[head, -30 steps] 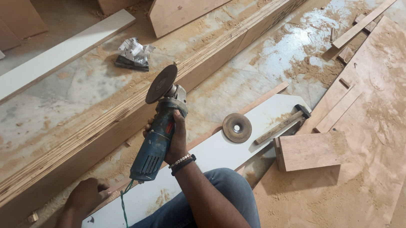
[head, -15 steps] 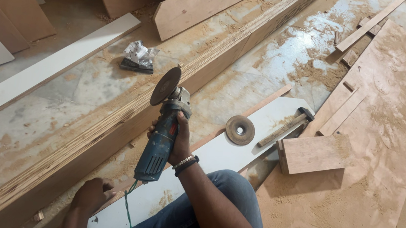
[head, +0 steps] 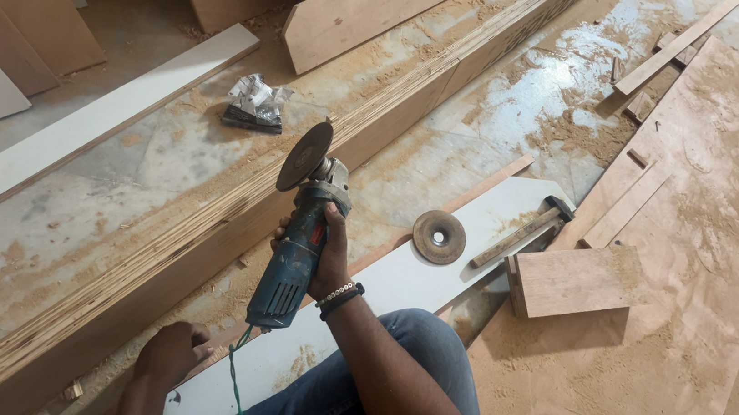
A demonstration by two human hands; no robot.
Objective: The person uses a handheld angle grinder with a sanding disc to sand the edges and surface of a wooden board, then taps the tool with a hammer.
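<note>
Two bare hands are at work over a dusty floor. The right hand [head: 326, 258] is wrapped tight around the blue plastic body of a corded angle grinder [head: 297, 246], its dark round abrasive disc [head: 305, 156] raised edge-on above a long layered plywood beam [head: 204, 218] with striped, rough laminations. The left hand [head: 173, 352] rests with curled fingers against the beam's lower side; whether it grips anything I cannot tell. A green twisted cord [head: 234, 385] hangs from the grinder's tail. On the smooth white laminate board [head: 398, 284] beside the knee lie a loose rusty-brown circular disc [head: 439, 237] and a wooden-handled hammer [head: 522, 233]. A squat rectangular wood block [head: 574, 279] sits just beyond, amid coarse sawdust.
</note>
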